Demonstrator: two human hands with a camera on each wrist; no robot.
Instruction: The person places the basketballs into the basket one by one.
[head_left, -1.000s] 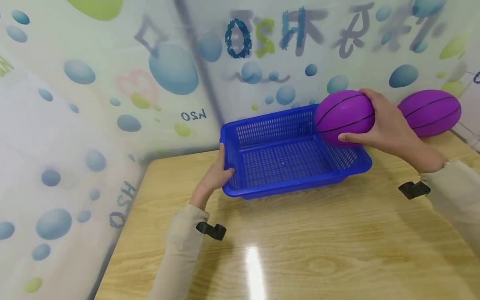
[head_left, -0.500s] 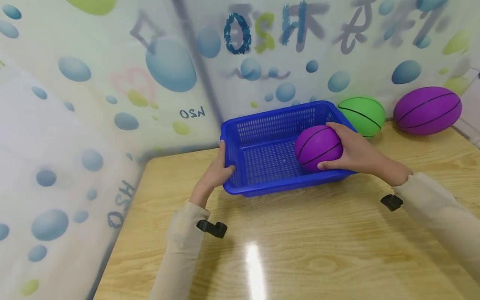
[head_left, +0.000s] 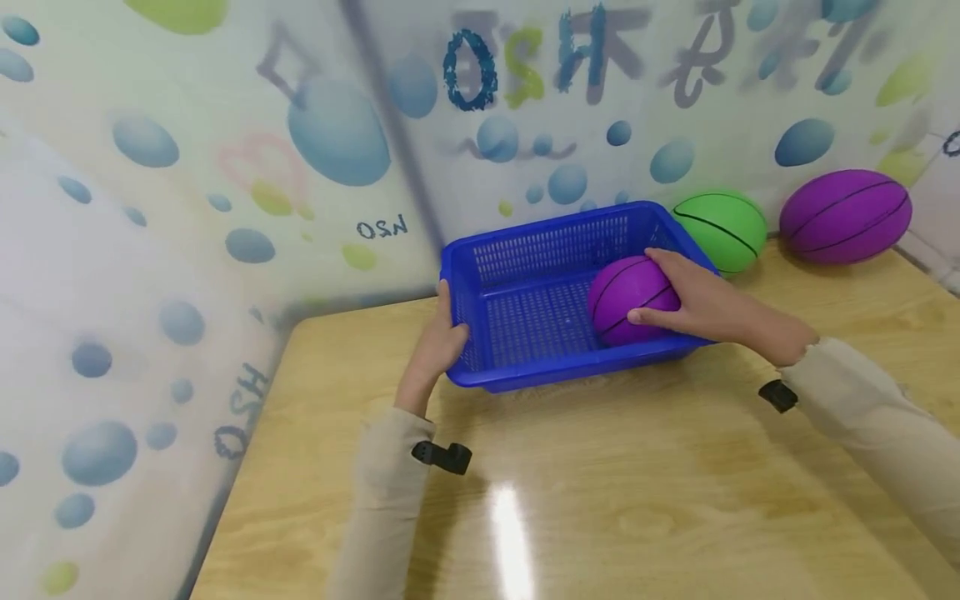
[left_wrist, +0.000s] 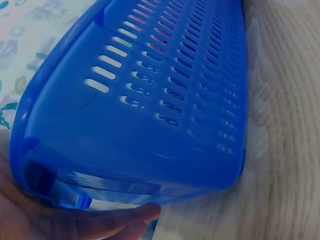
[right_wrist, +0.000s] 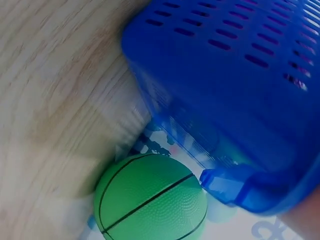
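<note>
A blue plastic basket (head_left: 555, 371) with slotted walls stands on the wooden table. My left hand (head_left: 437, 343) grips its left end, thumb over the rim; in the left wrist view the fingers (left_wrist: 110, 222) reach round the outside of the end wall. Inside the basket, toward its right end, sits a small purple ball (head_left: 626, 292) with black lines. My right hand (head_left: 701, 302) holds this ball from the right, thumb in front and fingers behind. From the right wrist view the basket wall (right_wrist: 215, 85) hides the ball and most of that hand.
Just beyond the basket's right end lies a green ball (head_left: 723, 229), also large in the right wrist view. Farther right is another purple ball (head_left: 847, 217). A patterned wall covering (head_left: 517, 175) rises close behind the basket. The wooden table (head_left: 622, 500) extends in front.
My right hand has carried the purple ball left and down from the basket's right rim into it, which uncovers the green ball. My left hand has stayed on the basket's left end.
</note>
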